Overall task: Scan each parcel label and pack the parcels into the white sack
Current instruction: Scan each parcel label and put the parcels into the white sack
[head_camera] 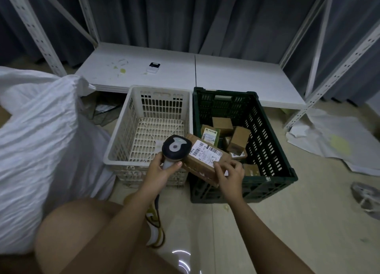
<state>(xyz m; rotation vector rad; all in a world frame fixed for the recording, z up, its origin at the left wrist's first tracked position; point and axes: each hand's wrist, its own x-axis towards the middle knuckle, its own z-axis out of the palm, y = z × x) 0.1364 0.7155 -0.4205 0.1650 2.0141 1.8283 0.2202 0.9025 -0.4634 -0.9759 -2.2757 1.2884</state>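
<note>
Above the dark green plastic crate (273,150), the left hand (159,168) grips a grey-and-black handheld scanner (174,148); the right hand (231,174) pinches a labelled brown cardboard parcel (202,162).

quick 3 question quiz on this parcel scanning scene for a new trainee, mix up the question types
1. True or false: the white crate is full of parcels.
2. Which hand holds the scanner? A) left B) right C) neither
3. Fill in: the unscanned parcels lie in the ____ crate.

Key
1. False: no boxes show in it.
2. A: the left hand grips the scanner's handle, while the right hand holds the labelled parcel under it.
3. Green. The sack stands left of the white crate.
</note>
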